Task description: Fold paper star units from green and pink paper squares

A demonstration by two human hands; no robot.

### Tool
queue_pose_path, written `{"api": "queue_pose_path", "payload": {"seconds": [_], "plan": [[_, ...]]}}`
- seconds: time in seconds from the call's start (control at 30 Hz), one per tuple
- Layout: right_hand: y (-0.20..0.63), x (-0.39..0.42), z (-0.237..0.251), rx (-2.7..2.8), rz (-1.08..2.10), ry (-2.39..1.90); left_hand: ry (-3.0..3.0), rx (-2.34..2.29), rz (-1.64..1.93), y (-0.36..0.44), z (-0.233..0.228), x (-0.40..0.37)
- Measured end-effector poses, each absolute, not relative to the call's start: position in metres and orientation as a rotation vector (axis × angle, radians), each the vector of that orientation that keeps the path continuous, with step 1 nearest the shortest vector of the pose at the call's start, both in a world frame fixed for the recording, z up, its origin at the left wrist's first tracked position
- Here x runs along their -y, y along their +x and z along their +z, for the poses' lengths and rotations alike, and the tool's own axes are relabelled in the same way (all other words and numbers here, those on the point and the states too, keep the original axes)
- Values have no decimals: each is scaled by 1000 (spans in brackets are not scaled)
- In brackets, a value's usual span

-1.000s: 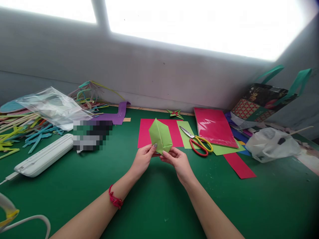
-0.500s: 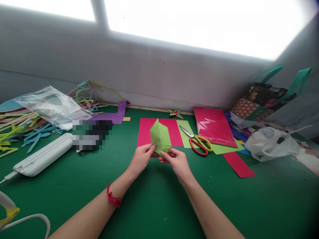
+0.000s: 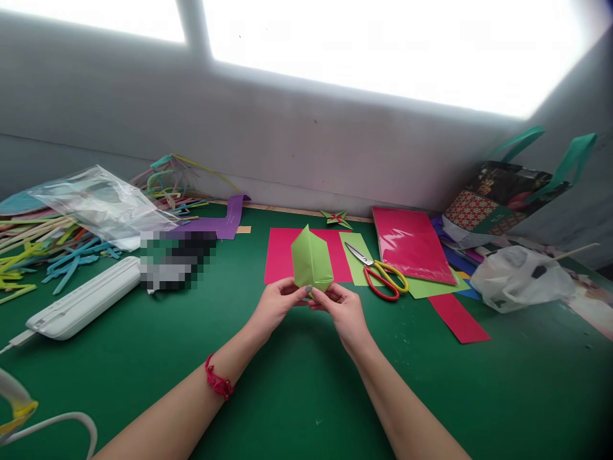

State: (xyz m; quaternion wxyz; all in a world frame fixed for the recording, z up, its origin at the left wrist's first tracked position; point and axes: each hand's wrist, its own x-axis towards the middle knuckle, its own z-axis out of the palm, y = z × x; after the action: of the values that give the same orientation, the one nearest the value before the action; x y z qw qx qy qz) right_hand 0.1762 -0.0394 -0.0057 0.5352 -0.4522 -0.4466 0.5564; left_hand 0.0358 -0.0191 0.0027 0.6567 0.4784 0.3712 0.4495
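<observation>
The folded green paper (image 3: 311, 260) is pinched at its near end by the left hand (image 3: 276, 305) and the right hand (image 3: 341, 308) (fingers grasping it), so it could be crushed if squeezed hard.

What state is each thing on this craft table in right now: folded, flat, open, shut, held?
Green paper piece: folded, pointed end up, held at its lower end.
Left hand: pinching the green piece.
Right hand: pinching the green piece.
Scissors: lying flat, blades shut.
Red sheet: flat on the table.
Small paper star: folded, lying by the wall.
White plastic bag: crumpled.
</observation>
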Motion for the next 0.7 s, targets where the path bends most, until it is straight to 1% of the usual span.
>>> {"api": "queue_pose_path", "payload": {"seconds": [0.3,0.57,0.7], "plan": [[173,39,-8,1061,1306,-1079,967,-914,1069,39,-8,22],[176,39,-6,1088,1297,-1097,994,-899,1023,35,-8,21],[173,40,-4,1097,1310,-1094,1002,-924,1080,35,-12,20]]}}
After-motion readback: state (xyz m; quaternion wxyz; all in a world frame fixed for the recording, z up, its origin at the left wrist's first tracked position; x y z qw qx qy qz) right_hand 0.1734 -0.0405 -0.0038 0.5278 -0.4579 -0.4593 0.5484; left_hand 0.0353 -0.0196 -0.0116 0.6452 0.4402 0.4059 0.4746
